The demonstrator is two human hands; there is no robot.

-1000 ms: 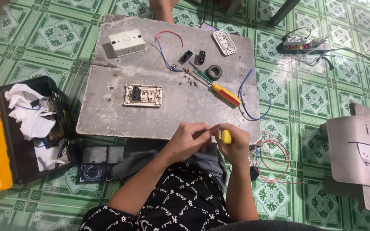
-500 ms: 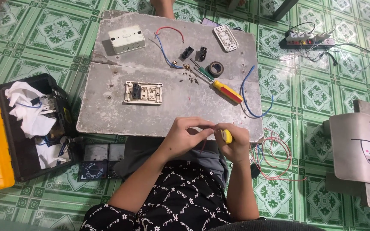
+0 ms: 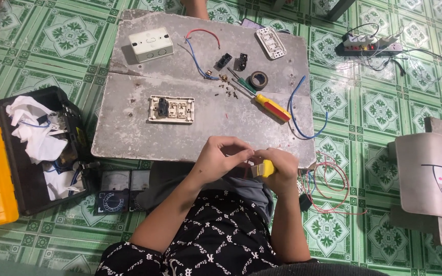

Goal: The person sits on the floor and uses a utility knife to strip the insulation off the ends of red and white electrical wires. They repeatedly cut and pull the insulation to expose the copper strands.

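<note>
A toolbox (image 3: 37,153) sits open at the left, within reach. At the table's (image 3: 129,138) near edge, the left hand (image 3: 221,156) pinches something too small to tell, steadying it for the right hand (image 3: 281,168), clamped on a yellow-handled tool (image 3: 266,168) whose long axis points left toward those fingertips.

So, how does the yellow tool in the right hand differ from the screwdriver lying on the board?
The yellow tool is gripped in the right hand, mostly hidden; the screwdriver lies free and fully visible. The screwdriver's handle is yellow and red; the held tool shows only yellow. Both are near the board's right side.
</note>
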